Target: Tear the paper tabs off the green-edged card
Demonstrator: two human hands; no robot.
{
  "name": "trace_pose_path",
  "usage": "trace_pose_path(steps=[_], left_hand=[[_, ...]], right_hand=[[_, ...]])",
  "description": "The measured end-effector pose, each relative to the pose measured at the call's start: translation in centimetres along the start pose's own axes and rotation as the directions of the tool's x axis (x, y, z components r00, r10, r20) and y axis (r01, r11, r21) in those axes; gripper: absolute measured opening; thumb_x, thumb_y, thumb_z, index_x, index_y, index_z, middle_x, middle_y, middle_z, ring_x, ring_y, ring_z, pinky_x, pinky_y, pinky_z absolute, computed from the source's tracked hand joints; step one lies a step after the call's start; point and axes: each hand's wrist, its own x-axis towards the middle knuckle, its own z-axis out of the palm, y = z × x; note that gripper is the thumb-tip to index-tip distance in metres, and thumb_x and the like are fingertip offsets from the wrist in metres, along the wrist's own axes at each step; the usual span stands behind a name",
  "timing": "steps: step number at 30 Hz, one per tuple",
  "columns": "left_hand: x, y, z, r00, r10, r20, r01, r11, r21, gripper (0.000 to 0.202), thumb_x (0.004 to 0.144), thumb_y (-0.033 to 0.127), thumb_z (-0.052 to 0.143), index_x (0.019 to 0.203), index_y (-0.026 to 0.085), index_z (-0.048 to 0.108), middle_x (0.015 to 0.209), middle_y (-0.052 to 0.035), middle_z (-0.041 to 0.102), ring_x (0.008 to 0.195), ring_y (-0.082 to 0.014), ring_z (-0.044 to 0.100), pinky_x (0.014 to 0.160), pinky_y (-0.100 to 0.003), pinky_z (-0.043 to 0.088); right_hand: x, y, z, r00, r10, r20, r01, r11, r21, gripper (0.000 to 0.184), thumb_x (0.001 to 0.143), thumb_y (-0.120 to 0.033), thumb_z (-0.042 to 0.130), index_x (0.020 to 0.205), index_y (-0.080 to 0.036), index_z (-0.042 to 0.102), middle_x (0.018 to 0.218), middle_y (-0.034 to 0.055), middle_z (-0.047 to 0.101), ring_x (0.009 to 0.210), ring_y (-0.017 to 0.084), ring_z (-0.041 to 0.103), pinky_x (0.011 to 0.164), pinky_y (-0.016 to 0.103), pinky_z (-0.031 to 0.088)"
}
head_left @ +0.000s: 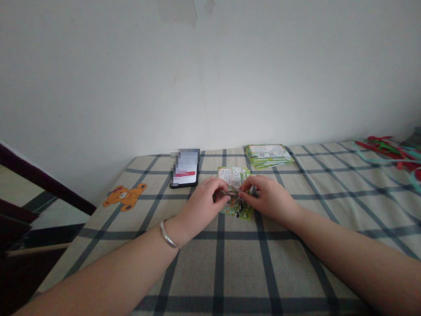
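Observation:
A green-and-white printed packet (234, 175) lies flat on the checked cloth, with both hands over its near half. My left hand (210, 193), a silver bangle on its wrist, pinches the left side of a small thin piece in front of the packet's middle. From the other side, the fingertips of my right hand (265, 195) close on the same piece. What this piece is, fingers and small size keep me from telling. Behind and to the right lies a stack of similar green-and-white printed packets (269, 156), slightly fanned.
A black phone (186, 169) with a lit, partly blurred screen lies left of the hands. The checked cloth (243, 272) has an orange bear figure (125, 196) at its left edge. Red, green and pale blue ribbons or cords (391, 151) lie far right. A white wall (210, 87) rises behind.

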Motion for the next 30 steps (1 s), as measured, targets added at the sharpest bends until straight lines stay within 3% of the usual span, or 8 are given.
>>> trace_pose_path(steps=[6, 12, 17, 22, 30], left_hand=[[0.1, -0.4, 0.1, 1.000, -0.004, 0.030, 0.007, 0.995, -0.101, 0.011, 0.079, 0.011, 0.063, 0.084, 0.017, 0.056, 0.093, -0.0027, 0.060, 0.086, -0.0161, 0.059, 0.078, -0.032, 0.052], [0.2, 0.0, 0.1, 0.997, 0.064, 0.051, -0.060, 0.995, -0.082, 0.009, 0.081, 0.009, 0.060, 0.080, 0.018, 0.058, 0.095, -0.0024, 0.061, 0.089, -0.0162, 0.059, 0.080, -0.032, 0.050], [0.2, 0.6, -0.2, 0.994, 0.091, 0.056, -0.088, 0.995, -0.056, 0.011, 0.080, 0.008, 0.062, 0.082, 0.019, 0.061, 0.090, -0.0011, 0.061, 0.091, -0.0168, 0.058, 0.086, -0.033, 0.048], [0.1, 0.7, -0.2, 0.995, 0.082, 0.063, -0.079, 0.996, -0.047, 0.011, 0.081, 0.009, 0.062, 0.084, 0.019, 0.062, 0.092, -0.0017, 0.060, 0.091, -0.0167, 0.057, 0.085, -0.033, 0.048], [0.2, 0.6, -0.1, 0.994, 0.080, 0.078, -0.078, 0.996, -0.034, 0.011, 0.082, 0.009, 0.062, 0.085, 0.019, 0.062, 0.092, -0.0011, 0.061, 0.091, -0.0162, 0.057, 0.085, -0.032, 0.048]], right_hand=[[0.1, 0.4, 0.2, 1.000, 0.004, -0.030, -0.003, 1.000, 0.026, 0.007, 0.079, -0.016, 0.056, 0.080, -0.020, 0.062, 0.076, 0.0017, 0.064, 0.071, 0.016, 0.056, 0.061, 0.027, 0.042], [0.2, 0.5, 0.1, 0.989, -0.138, -0.048, 0.136, 0.990, -0.030, 0.021, 0.076, -0.010, 0.054, 0.085, -0.021, 0.068, 0.083, 0.0026, 0.068, 0.084, 0.019, 0.059, 0.078, 0.033, 0.046], [0.0, 0.0, 0.1, 0.977, -0.212, -0.019, 0.208, 0.972, -0.108, 0.024, 0.075, -0.012, 0.057, 0.091, -0.023, 0.071, 0.090, 0.0030, 0.070, 0.089, 0.020, 0.060, 0.084, 0.035, 0.047], [0.0, -0.4, 0.0, 0.967, -0.256, 0.008, 0.255, 0.956, -0.146, 0.016, 0.078, -0.022, 0.063, 0.090, -0.023, 0.072, 0.090, 0.0032, 0.071, 0.090, 0.022, 0.060, 0.086, 0.038, 0.046], [0.0, -0.9, 0.2, 0.981, -0.192, 0.033, 0.195, 0.963, -0.187, 0.011, 0.078, -0.021, 0.061, 0.084, -0.022, 0.071, 0.088, 0.0046, 0.070, 0.090, 0.022, 0.059, 0.086, 0.038, 0.046]])
